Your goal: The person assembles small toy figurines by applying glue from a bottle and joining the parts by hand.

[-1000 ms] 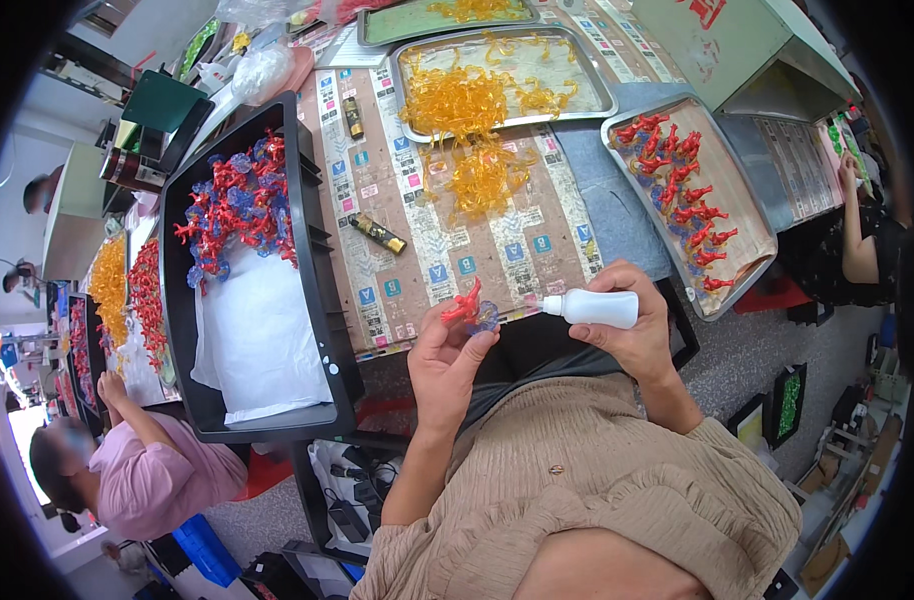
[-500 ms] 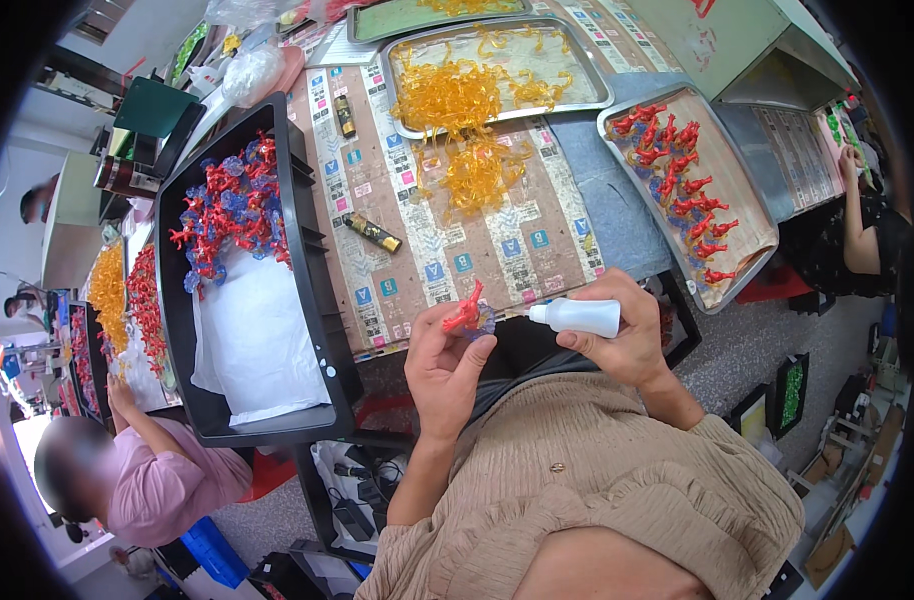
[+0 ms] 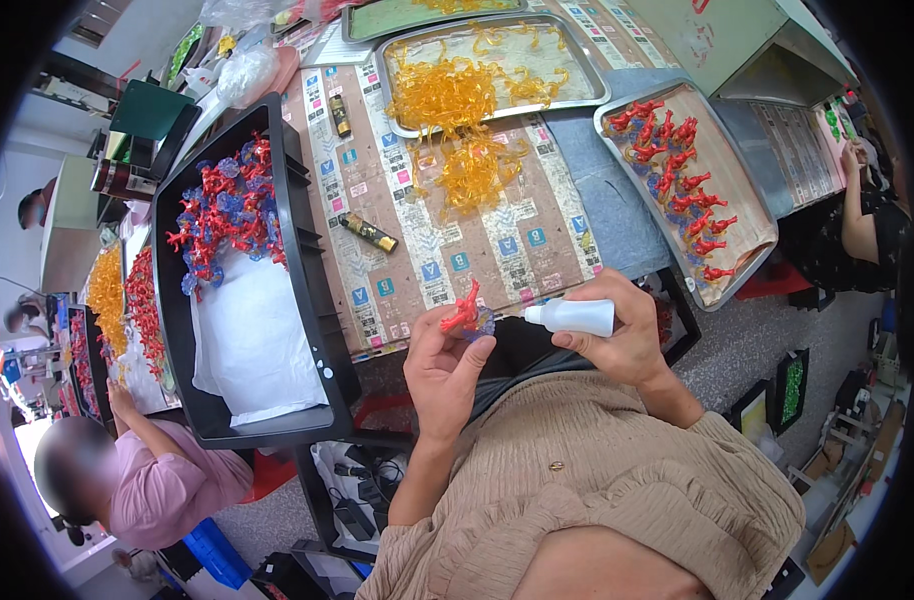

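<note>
Currently, the left hand (image 3: 440,375) has its grip clamped on a red-and-blue piece (image 3: 463,312), held just beyond the front edge of the bench (image 3: 397,315). The right hand (image 3: 627,335) has its grip clamped around a white bottle (image 3: 582,317), nozzle directed at the piece; contact cannot be determined. Progress, by judgement: partial. The metal tray (image 3: 742,225) at the bench's right side carries rows of red figures (image 3: 689,202) with blue and amber parts, apparently completed; its near end has bare surface. Apparently outstanding: the red-and-blue stock (image 3: 227,205) at the far end of the black box (image 3: 299,225), along the bench's left side, and the amber strands (image 3: 472,185) heaped mid-bench and on the far tray (image 3: 522,62). No amber part is discernible on the held piece. Markings: the bench covering bears printed letters on coloured squares and small print, illegible here; two dark tubes (image 3: 368,232) carry gold-coloured labels; the bottle shows no discernible label.
</note>
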Tool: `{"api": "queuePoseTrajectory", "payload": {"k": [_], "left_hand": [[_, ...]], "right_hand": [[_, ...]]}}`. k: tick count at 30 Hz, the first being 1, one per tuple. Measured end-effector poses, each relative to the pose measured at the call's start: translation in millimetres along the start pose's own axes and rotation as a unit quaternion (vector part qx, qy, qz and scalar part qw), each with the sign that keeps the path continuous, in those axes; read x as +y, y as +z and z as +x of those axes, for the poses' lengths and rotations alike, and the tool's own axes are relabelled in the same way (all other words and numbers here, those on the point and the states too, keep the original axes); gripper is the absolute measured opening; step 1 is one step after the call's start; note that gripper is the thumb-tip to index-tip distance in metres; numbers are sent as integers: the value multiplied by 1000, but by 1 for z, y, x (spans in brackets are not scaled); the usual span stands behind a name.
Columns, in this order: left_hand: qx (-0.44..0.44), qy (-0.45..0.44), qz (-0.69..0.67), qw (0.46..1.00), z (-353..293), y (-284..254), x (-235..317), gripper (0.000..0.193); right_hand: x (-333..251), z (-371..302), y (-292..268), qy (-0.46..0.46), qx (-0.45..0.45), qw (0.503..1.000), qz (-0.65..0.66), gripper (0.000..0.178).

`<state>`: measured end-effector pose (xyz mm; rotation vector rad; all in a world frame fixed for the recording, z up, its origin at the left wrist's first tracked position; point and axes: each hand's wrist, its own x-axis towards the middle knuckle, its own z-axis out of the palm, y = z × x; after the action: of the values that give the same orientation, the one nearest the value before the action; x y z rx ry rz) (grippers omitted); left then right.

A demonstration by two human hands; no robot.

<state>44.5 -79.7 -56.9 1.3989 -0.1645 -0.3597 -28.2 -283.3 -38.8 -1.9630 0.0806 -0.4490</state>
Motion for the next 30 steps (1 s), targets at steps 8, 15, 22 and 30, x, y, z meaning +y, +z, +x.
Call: {"api": "queuePoseTrajectory", "payload": {"k": [8,15,22,30], "left_hand": [[1,-10,-8,1000,0,0,-1,32],[-1,-22,-16,1000,0,1,0,32],[-4,-55,-37,998,-1,-2,-6,36],[-4,-128,-138,982,-2,-2,-1,35]], "right_hand": [[1,0,-2,-23,2,1000,-3,43],[0,0,-2,-17,2,1000,-14,43],[-4,-1,-1,11,22,1000,7,40],[-6,-1,-4,-5,22,1000,7,41]]}}
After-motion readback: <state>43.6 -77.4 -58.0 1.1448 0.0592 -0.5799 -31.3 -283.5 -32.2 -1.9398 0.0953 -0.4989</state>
